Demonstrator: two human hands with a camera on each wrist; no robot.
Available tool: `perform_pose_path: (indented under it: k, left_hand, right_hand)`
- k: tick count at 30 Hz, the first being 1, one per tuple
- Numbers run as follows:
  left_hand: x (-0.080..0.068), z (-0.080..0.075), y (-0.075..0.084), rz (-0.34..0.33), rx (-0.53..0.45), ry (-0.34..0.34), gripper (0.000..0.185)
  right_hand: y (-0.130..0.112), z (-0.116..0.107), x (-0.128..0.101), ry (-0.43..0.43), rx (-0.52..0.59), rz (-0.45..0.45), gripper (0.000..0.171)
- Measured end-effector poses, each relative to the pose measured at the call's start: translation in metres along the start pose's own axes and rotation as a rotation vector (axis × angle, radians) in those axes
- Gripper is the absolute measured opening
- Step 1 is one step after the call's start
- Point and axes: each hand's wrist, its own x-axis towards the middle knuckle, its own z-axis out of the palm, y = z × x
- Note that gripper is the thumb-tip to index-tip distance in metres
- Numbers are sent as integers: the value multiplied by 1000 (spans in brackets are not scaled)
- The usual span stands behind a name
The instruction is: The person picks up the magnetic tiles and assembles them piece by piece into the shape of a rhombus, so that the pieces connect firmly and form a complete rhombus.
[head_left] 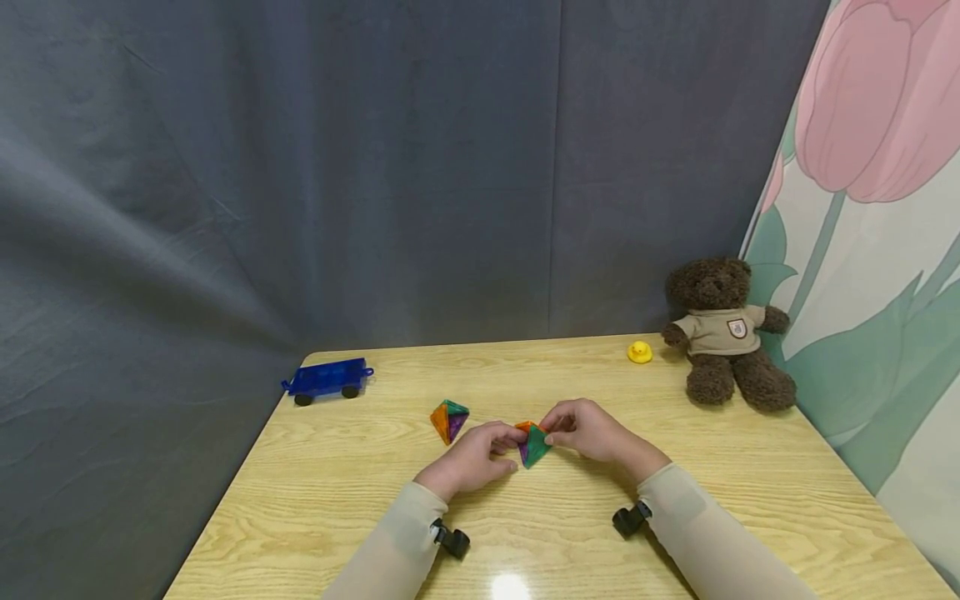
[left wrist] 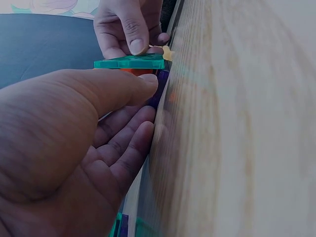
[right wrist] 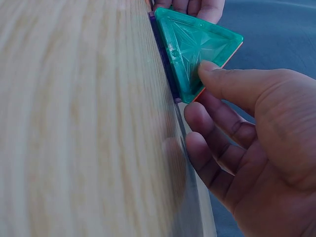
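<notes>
A small pyramid of triangular magnetic tiles in green, orange and purple [head_left: 536, 448] stands on the table between the two hands. My right hand [head_left: 588, 429] pinches it, the thumb on the green tile [right wrist: 192, 49] and fingers behind at the orange side. On the other side, my left hand [head_left: 476, 457] reaches to the pyramid with its index finger touching near the orange and purple tiles. The left thumb [left wrist: 140, 86] is extended and apart from the fingers. A second pyramid of orange, green and purple tiles [head_left: 448, 421] rests just beyond the left hand.
On the wooden table [head_left: 337, 500], a blue toy wagon base [head_left: 327, 380] with black wheels stands at the back left. A yellow rubber duck [head_left: 640, 352] and a brown teddy bear [head_left: 718, 333] sit at the back right. A grey curtain [head_left: 435, 167] hangs behind.
</notes>
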Motion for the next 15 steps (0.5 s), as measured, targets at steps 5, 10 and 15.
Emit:
perform_pose_path:
  k: [5,10,15]
  left_hand:
    - [1,0,0,2,16,-5,41]
    - [0,-1,1,-1,19,-10,41]
    - [0,-1,2,-3,19,-10,41]
  right_hand:
    - [2,0,0,-28,-2,-7,21]
    - [4,0,0,-31,19,-16,19]
    - [6,0,0,-27,21,-15,18]
